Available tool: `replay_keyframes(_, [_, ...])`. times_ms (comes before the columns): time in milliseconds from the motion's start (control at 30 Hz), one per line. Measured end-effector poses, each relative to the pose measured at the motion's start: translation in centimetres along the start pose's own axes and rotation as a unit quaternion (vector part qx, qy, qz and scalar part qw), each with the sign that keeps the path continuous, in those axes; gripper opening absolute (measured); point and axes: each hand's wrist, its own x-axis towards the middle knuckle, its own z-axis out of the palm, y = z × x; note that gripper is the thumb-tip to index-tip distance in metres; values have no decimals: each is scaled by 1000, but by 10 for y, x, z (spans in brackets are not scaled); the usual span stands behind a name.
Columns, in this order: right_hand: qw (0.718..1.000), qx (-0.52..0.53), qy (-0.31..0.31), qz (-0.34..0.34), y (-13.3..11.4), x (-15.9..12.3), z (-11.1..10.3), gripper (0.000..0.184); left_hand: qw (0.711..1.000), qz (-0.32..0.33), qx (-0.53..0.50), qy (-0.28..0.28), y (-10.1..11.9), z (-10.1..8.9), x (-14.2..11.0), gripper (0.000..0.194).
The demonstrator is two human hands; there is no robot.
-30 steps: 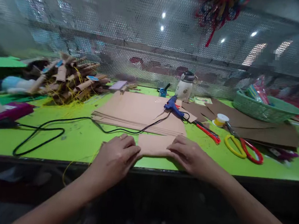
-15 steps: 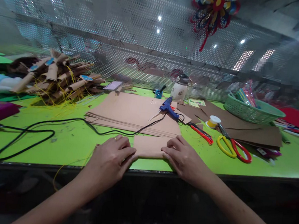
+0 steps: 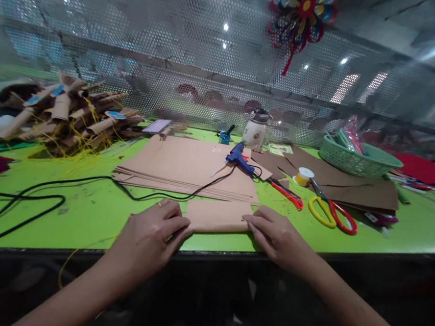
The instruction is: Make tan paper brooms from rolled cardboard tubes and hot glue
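A piece of brown kraft paper [image 3: 218, 215] lies at the front of the green table, its near edge folded or rolled over. My left hand [image 3: 159, 229] pinches the left end of that near edge between thumb and fingers. At the right end, my right hand [image 3: 275, 235] grips the same edge in a similar pinch. Just beyond the paper is a stack of larger kraft sheets [image 3: 179, 162]. On the stack rests a blue glue gun [image 3: 239, 157], its black cord [image 3: 96, 178] trailing left.
Scissors [image 3: 332, 210], a red-handled cutter [image 3: 287, 193] and a yellow wire spool [image 3: 303, 176] lie to the right. Behind stand a bottle [image 3: 256, 128] and a green basket [image 3: 360, 159]. Rolled paper bundles [image 3: 76, 108] pile up at left, before a perforated metal screen [image 3: 156, 39].
The camera view has shifted slightly, so the table things sit further left. My hands are a little wider apart, with more of the paper showing between them.
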Motion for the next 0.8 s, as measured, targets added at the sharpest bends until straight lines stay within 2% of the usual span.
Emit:
replay_keyframes(133, [999,23,30,6,5,-6,-6,19,1000,14,12,-11,-1,0,2,28])
replay_keyframes(233, [992,48,95,71,14,-14,-9,16,1000,22,13,-9,-2,0,3,27])
replay_keyframes(333, [967,61,189,159,21,-22,-14,28,1000,28,10,1,-3,0,3,27])
replay_keyframes(400, [956,64,231,168,20,-22,-19,36,999,35,7,9,-5,0,3,27])
replay_keyframes(467, [964,73,220,129,11,-18,-24,34,999,41,3,14,-6,1,3,27])
replay_keyframes(600, [993,39,107,11,-19,2,-16,8,999,37,2,11,-8,3,3,27])
replay_keyframes(700, [998,-38,45,-18,-36,14,6,15,1000,28,2,9,-7,3,3,26])
replay_keyframes(800, [994,-88,57,-4,-41,16,26,20,1000,24,-4,5,-6,2,2,26])
